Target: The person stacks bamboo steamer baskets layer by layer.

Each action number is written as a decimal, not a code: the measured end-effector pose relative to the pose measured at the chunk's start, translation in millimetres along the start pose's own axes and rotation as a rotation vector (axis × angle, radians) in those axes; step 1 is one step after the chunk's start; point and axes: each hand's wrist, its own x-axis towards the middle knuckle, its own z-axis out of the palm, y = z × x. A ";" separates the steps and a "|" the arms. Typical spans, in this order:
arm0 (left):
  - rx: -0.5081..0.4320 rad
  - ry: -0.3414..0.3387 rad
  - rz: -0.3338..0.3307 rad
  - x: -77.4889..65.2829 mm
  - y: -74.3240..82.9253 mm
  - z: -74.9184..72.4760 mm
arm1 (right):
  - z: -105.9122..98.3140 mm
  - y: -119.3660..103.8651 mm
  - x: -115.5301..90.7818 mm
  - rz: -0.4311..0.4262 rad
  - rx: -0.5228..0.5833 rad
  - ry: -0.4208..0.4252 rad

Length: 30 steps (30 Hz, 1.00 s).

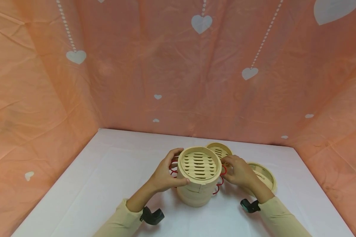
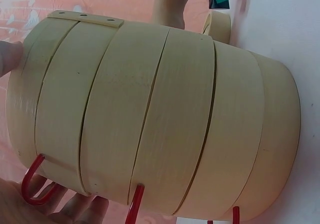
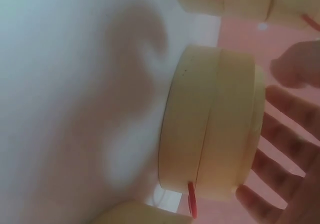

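A stack of round bamboo steamer baskets (image 1: 195, 194) with red loop handles stands on the white table, its slatted top facing up. My left hand (image 1: 164, 172) holds the top of the stack, thumb on the near side and fingers around the left side by a red handle. In the left wrist view the stacked tiers (image 2: 150, 119) fill most of the picture. Behind the stack is a separate bamboo steamer basket (image 3: 210, 124). My right hand (image 1: 240, 169) reaches to it with fingers spread, fingertips right at its rim and thumb held apart.
A round bamboo lid (image 1: 262, 172) lies to the right, partly hidden by the right forearm. The white table (image 1: 112, 174) is bordered by orange-pink cloth walls (image 1: 178, 72) with white hearts. Black wrist cameras (image 1: 152, 216) are strapped to both wrists.
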 end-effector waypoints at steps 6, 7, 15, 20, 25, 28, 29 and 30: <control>-0.002 0.000 0.007 0.2 -0.3 0.1 | 3.4 1.9 2.6 0.001 -0.051 0.025; 0.000 -0.002 0.009 0.1 -0.5 0.1 | 3.9 2.4 3.0 -0.006 -0.049 0.029; 0.007 -0.008 0.012 0.0 -2.5 0.7 | 7.7 4.4 7.5 -0.011 0.009 0.016; 0.006 -0.008 0.007 -0.2 -2.3 0.6 | 10.0 4.5 9.5 0.007 0.031 0.009; 0.013 -0.007 0.007 0.2 -3.1 0.6 | 12.1 4.5 10.7 0.005 0.054 0.015; 0.013 -0.005 0.006 0.5 -3.1 0.4 | 12.1 3.8 11.4 0.001 0.059 0.020; 0.015 -0.004 0.006 0.6 -3.1 0.3 | 12.0 3.6 11.7 -0.002 0.058 0.021; 0.016 -0.004 0.006 0.5 -2.9 0.2 | 11.9 3.3 11.8 -0.002 0.055 0.022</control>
